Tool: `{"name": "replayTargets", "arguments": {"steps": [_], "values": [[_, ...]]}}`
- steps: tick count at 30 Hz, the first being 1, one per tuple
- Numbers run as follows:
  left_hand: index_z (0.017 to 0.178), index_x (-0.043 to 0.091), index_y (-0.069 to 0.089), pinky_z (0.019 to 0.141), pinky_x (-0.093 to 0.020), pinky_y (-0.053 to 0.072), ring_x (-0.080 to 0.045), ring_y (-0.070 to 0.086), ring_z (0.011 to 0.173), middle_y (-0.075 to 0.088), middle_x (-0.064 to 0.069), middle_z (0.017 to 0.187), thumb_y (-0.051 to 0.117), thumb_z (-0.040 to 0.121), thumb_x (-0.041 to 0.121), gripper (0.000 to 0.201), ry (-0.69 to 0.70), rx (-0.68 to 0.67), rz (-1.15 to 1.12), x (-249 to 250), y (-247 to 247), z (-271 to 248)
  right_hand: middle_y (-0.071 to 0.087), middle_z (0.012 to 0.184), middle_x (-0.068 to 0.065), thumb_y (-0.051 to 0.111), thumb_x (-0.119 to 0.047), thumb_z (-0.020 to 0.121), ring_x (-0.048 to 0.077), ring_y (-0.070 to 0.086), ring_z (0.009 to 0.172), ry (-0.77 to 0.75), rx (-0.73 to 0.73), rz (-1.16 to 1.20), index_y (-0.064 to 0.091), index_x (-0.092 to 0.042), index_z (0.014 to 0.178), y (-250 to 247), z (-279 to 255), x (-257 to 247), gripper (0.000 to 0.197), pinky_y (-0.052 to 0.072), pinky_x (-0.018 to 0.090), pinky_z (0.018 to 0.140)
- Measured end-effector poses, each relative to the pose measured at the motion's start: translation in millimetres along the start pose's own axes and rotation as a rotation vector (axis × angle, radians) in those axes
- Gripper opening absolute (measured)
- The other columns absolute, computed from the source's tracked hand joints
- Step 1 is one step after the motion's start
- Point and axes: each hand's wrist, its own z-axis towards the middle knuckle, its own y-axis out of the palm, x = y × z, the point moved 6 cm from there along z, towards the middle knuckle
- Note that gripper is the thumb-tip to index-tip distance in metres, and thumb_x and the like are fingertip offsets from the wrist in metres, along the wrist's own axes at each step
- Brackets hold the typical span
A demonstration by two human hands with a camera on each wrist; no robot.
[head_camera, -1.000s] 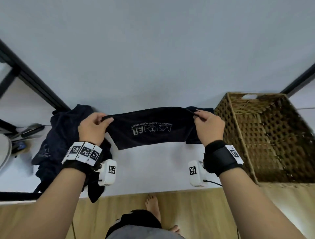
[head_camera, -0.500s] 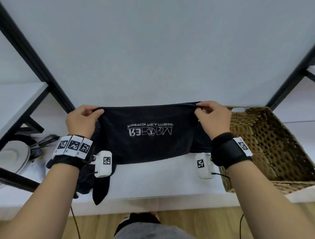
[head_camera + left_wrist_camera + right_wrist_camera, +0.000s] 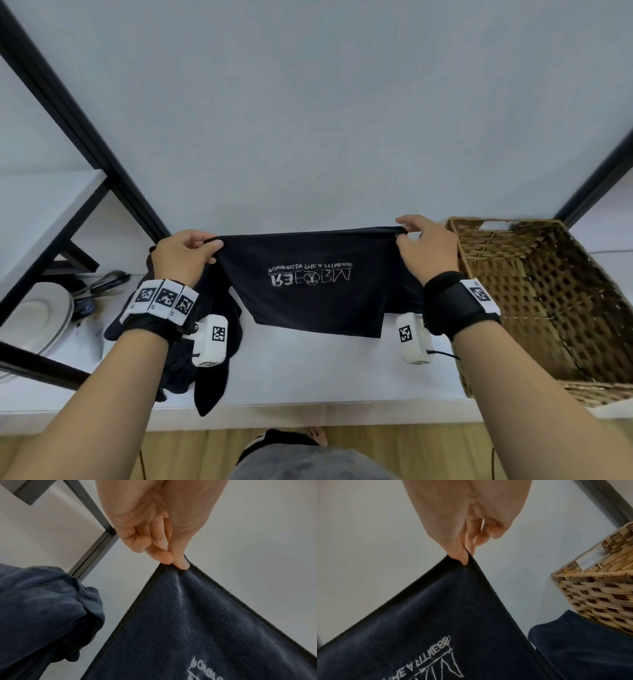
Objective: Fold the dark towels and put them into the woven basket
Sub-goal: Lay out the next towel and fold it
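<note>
Plates (image 3: 34, 322) are sitting far left on the worktop (image 3: 308, 370), beside a heap of dark towels (image 3: 212, 370). Left hand (image 3: 183, 255) is pinching one top corner of the dark towel (image 3: 318, 284) between thumb and fingers; right hand (image 3: 426, 248) is pinching the other, holding it spread above the worktop. Woven basket (image 3: 548, 291) is standing just right.

dark towel (image 3: 318, 291) held taut, upside-down logo, beside woven basket (image 3: 548, 291)
</note>
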Motion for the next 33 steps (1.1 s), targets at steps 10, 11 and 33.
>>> {"name": "replayTargets", "arguments": {"steps": [10, 11, 33], "values": [[0.081, 0.013, 0.051, 0.078, -0.025, 0.058, -0.020, 0.073, 0.090, 0.068, -0.011, 0.110, 0.057, 0.093, -0.003, 0.021, -0.074, -0.186, -0.305, 14, 41, 45, 0.070, 0.097, -0.013, 0.056, -0.007, 0.087, 0.014, 0.070, 0.089, 0.180, 0.025, 0.299, 0.064, -0.035, 0.085, 23, 57, 1, 0.030, 0.057, 0.037, 0.088], [0.082, 0.013, 0.051, 0.080, -0.025, 0.058, -0.019, 0.073, 0.091, 0.068, -0.010, 0.112, 0.056, 0.093, -0.003, 0.020, -0.061, -0.188, -0.311, 15, 41, 47, 0.070, 0.094, -0.016, 0.056, -0.009, 0.085, 0.012, 0.070, 0.090, 0.166, 0.034, 0.291, 0.064, -0.037, 0.085, 22, 58, -1, 0.029, 0.055, 0.036, 0.091], [0.084, 0.014, 0.055, 0.079, -0.027, 0.052, -0.011, 0.073, 0.076, 0.074, -0.005, 0.081, 0.059, 0.093, 0.003, 0.015, -0.261, -0.456, 0.114, -162, 48, -80, 0.068, 0.081, -0.013, 0.063, -0.013, 0.085, 0.001, 0.062, 0.077, 0.432, -0.175, 0.118, 0.065, -0.033, 0.077, 83, -117, 125, 0.022, 0.042, 0.014, 0.066]]}}
